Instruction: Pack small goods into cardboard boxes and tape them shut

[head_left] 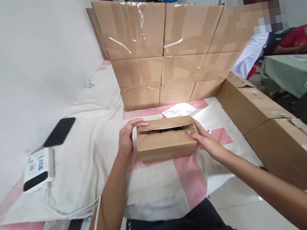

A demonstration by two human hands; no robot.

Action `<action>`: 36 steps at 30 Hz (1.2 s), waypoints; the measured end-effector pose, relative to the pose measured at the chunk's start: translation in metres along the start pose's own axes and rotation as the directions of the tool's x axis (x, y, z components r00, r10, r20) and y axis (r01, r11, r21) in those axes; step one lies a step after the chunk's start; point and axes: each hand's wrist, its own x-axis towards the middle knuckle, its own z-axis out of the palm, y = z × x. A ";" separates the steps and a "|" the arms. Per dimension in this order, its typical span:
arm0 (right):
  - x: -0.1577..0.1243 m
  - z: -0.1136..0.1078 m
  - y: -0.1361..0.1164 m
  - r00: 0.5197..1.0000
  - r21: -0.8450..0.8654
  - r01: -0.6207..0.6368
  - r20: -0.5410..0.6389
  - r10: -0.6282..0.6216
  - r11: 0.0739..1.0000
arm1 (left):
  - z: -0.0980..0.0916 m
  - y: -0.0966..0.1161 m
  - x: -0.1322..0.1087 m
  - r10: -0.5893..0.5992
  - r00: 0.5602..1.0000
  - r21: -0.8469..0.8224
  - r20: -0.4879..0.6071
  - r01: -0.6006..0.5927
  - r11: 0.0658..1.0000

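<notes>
Carton [168,153] was held between left hand [127,137] and right hand [205,140]; flap [166,123] apparently being worked, steady grip called for.

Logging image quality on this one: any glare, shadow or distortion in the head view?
In the head view, glare streaks the taped cardboard wall; the same head view shows the inside of the small box too dark to make out, wide-angle stretch toward the edges, and pixel blocks over a person at upper right.

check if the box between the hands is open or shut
Partly open: the box shows a dark gap along its top, between the left hand and right hand. What is inside cannot be made out.
</notes>
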 end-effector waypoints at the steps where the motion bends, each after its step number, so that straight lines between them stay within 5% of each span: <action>1: 0.003 0.003 0.001 1.000 0.024 0.006 -0.014 -0.006 1.000 | -0.005 0.004 0.003 0.041 0.997 0.075 0.060 -0.046 0.996; 4: 0.006 0.005 0.007 0.999 0.056 -0.021 -0.047 0.024 0.998 | -0.014 0.028 0.006 0.097 0.937 0.323 0.337 -0.212 0.923; 6: 0.004 0.003 0.015 0.998 0.049 -0.015 -0.057 0.018 0.999 | -0.009 0.050 0.001 -0.014 0.880 0.516 0.476 -0.266 0.815; 9: 0.006 -0.011 0.031 0.980 0.005 0.144 -0.140 -0.142 0.990 | 0.014 0.079 -0.018 -0.185 0.853 0.759 0.489 -0.311 0.573; 13: 0.019 -0.051 0.059 0.808 -0.188 0.313 -0.462 -0.365 0.931 | 0.039 0.093 -0.037 -0.218 0.887 0.894 0.406 -0.337 0.296; 15: 0.029 -0.072 0.071 0.818 -0.272 0.207 -0.479 -0.319 0.940 | 0.036 0.093 -0.034 -0.277 0.884 0.921 0.378 -0.329 0.208; 18: 0.039 -0.091 0.085 0.927 -0.276 -0.043 -0.369 -0.064 0.960 | 0.026 0.097 -0.022 -0.313 0.878 0.932 0.363 -0.342 0.120; 20: 0.042 -0.096 0.089 0.941 -0.215 -0.182 -0.320 0.106 0.960 | 0.031 0.102 -0.018 -0.270 0.895 0.935 0.354 -0.349 0.069; 23: 0.043 -0.098 0.089 0.926 -0.087 -0.282 -0.285 0.247 0.955 | 0.077 0.097 -0.026 -0.040 0.903 0.898 0.427 -0.418 0.136; 26: 0.046 -0.099 0.081 0.920 0.016 -0.335 -0.211 0.330 0.942 | 0.150 0.068 -0.044 0.269 0.801 0.682 0.535 -0.597 0.422; 29: 0.050 -0.100 0.074 0.917 0.072 -0.375 -0.117 0.381 0.924 | 0.210 0.026 -0.055 0.161 0.856 0.717 0.492 -0.503 0.482; 30: 0.052 -0.100 0.072 0.920 0.071 -0.375 -0.097 0.381 0.924 | 0.222 0.013 -0.056 0.125 0.840 0.698 0.528 -0.513 0.500; 33: 0.058 -0.099 0.074 0.914 0.046 -0.397 -0.075 0.399 0.917 | 0.242 -0.021 -0.052 -0.022 0.871 0.694 0.490 -0.375 0.615; 36: 0.061 -0.096 0.075 0.884 -0.008 -0.466 -0.056 0.465 0.885 | 0.250 -0.046 -0.046 -0.160 0.939 0.711 0.305 -0.113 0.694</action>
